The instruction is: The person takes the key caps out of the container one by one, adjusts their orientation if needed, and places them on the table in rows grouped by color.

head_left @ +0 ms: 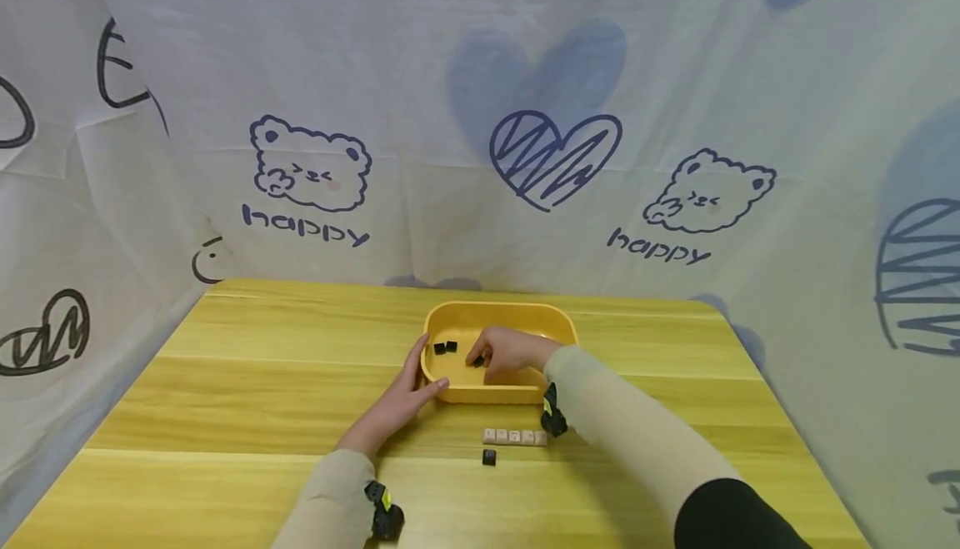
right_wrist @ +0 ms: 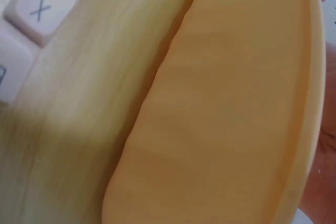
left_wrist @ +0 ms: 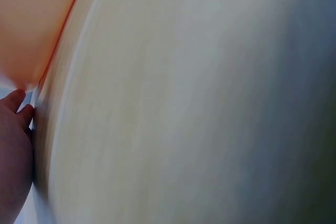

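A yellow tray (head_left: 491,396) stands on the table, and my left hand (head_left: 397,407) holds its near left corner, thumb at the front rim and fingers along the left end. Inside the tray, my right hand (head_left: 513,349) reaches down with bent fingers and pinches a black keycap (head_left: 478,361). More black keycaps (head_left: 440,348) lie at the tray's left end. In front of the tray runs a row of pale keycaps (head_left: 514,436); one pale keycap (right_wrist: 42,6) shows an X in the right wrist view. Below the row sits a single black keycap (head_left: 489,457).
The wooden table (head_left: 285,366) extends to both sides of the tray. Behind it hangs a white cloth (head_left: 435,224) printed with hearts and bears. A black wrist device (head_left: 553,411) on the right sleeve is close to the tray's front wall and the pale row.
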Available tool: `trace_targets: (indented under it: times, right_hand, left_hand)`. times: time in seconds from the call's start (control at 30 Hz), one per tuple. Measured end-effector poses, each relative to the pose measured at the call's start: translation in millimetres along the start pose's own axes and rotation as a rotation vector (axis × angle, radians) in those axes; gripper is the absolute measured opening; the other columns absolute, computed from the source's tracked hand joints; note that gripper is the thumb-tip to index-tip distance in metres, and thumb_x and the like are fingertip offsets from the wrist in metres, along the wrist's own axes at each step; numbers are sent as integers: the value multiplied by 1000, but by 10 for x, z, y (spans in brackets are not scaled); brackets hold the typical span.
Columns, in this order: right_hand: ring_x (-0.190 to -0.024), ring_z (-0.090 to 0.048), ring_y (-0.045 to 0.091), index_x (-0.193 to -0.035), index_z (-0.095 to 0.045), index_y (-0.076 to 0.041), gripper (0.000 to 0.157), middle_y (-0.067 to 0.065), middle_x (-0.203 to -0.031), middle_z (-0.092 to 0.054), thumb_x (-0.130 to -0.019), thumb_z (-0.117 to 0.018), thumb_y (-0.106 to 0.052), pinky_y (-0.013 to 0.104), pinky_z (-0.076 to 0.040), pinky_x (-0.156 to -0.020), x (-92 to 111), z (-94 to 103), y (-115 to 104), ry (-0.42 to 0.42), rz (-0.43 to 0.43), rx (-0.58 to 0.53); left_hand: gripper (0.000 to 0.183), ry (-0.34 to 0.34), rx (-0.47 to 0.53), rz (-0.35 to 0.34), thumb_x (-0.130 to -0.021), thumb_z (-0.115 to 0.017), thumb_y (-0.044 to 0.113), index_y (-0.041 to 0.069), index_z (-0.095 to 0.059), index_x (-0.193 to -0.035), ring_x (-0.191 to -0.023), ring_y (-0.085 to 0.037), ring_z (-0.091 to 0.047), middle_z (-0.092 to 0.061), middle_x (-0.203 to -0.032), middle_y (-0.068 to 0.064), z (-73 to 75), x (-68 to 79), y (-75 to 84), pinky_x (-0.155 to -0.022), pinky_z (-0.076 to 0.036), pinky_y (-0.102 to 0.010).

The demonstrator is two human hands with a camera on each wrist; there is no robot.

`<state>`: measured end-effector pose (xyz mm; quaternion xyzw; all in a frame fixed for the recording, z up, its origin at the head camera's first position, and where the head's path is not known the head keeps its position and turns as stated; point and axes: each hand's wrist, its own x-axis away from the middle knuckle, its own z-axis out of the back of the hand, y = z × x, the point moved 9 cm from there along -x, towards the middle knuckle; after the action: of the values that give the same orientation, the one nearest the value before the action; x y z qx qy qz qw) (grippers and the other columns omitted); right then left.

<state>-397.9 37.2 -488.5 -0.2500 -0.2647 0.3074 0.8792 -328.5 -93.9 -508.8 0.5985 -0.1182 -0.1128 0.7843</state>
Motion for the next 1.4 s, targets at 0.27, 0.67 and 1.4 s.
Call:
trace_targets:
  times: [0.27, 0.67, 1.4]
  right_hand:
    - [-80, -57, 11, -115, -71, -3, 36, 2, -105, -67, -80, -75, 5, 25, -51, -67, 147, 157, 102, 74, -17, -97]
    - [-85, -62, 15, -112, -68, 2, 28, 10, -102, -67, -84, -70, 7, 29, -55, -74, 446, 342, 52, 144, 26, -179]
    - [-80, -63, 18, -102, -72, -6, 24, 4, -92, -61, -81, -75, 5, 29, -56, -71, 984, 418, -137, 317, 102, -280]
  left_hand:
    - [85, 3, -19, -12, -99, -59, 27, 25, 3, -158, -147, -33, -1, 5, -162, -15, -17, -47, -83, -116, -6, -53]
    - [84, -33, 14, 0, -99, -58, 19, 13, 2, -157, -146, -36, 1, 6, -160, -20, -30, 106, 220, -116, -5, -52]
    - [85, -53, 14, 6, -100, -57, 19, 13, 5, -157, -146, -35, 3, 9, -160, -21, -32, 95, 239, -116, -3, -50]
